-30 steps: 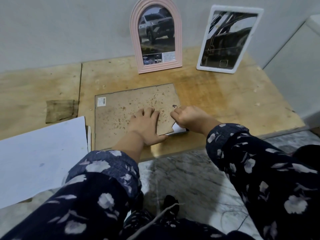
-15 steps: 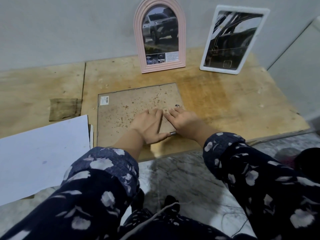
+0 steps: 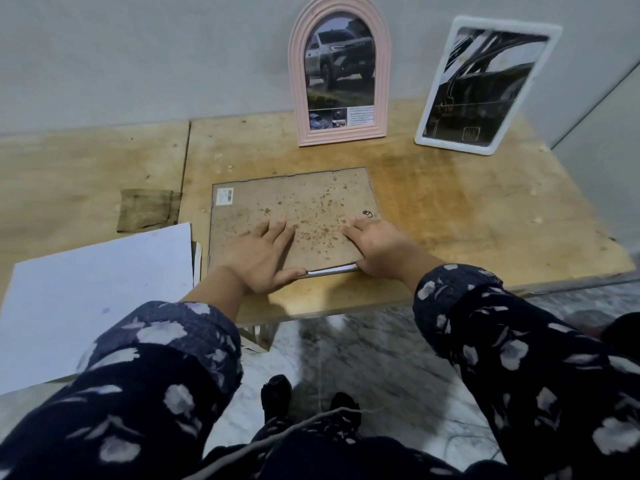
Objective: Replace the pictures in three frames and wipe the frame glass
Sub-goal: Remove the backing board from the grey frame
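Observation:
A frame lies face down in the middle of the wooden table [image 3: 485, 216], its spotted brown backing board [image 3: 294, 209] facing up. A white paper edge [image 3: 329, 270] peeks out under the board's near right edge. My left hand [image 3: 263, 254] lies flat on the board's near left part, fingers spread, thumb along the near edge. My right hand [image 3: 377, 240] presses flat on the near right corner. A pink arched frame [image 3: 341, 74] with a truck picture and a white rectangular frame [image 3: 485, 84] with a dark picture lean against the wall behind.
A large white sheet [image 3: 86, 299] overhangs the table's near left edge. A folded brownish cloth [image 3: 147, 209] lies left of the flat frame. A small metal hanger loop [image 3: 367, 213] sits on the board near my right fingers. Marble floor and my feet show below.
My right hand went from pinching at the board's right corner to lying flat on it. My left hand slid left along the near edge. The protruding white paper corner now shows only as a thin strip.

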`<state>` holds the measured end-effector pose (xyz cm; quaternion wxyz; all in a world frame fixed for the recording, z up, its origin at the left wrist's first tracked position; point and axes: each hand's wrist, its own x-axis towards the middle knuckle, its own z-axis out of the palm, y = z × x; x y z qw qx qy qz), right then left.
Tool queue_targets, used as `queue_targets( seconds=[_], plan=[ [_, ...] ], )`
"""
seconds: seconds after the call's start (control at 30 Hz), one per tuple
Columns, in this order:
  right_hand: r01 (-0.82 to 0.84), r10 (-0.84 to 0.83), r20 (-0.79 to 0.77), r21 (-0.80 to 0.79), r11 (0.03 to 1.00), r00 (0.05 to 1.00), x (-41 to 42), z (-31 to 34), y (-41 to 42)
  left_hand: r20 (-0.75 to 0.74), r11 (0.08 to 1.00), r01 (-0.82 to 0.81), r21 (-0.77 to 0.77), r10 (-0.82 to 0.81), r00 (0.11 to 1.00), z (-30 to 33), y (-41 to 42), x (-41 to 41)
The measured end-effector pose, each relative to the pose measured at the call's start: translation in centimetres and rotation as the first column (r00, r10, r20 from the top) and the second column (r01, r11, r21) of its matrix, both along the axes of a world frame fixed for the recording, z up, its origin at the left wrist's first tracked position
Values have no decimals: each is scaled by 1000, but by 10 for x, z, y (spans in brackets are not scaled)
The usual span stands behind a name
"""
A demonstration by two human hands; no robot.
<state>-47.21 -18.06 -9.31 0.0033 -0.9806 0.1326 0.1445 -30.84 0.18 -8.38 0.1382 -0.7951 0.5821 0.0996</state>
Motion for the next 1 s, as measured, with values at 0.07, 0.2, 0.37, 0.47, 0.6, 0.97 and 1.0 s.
queue_targets(
  seconds=[0.07,0.2,0.37,0.47,0.6,0.97,1.0],
  plan=[
    [5,-5,68,4,1000,998,-1,3,4,18,1000,29,-6,-29,999,-2,-1,0],
    [33,-28,168,-31,999,985,-3,-4,19,35,994,112,17,-113,993,-4,3,-4],
    [85,-75,243,-31,996,967,11,-5,43,20,989,135,-66,-134,991,-7,8,-4],
    [123,-128,148,40,992,981,22,-3,52,17,993,95,-66,-94,995,-9,8,-2],
    [185,-181,-64,74,980,981,29,7,49,74,995,97,-17,-95,993,-1,13,6],
    [149,-138,-121,87,985,983,40,38,36,-133,981,-153,-118,137,982,16,3,-4],
    [159,-145,-134,99,982,980,40,41,36,-152,978,-168,-122,149,977,16,4,-5]
  ],
)
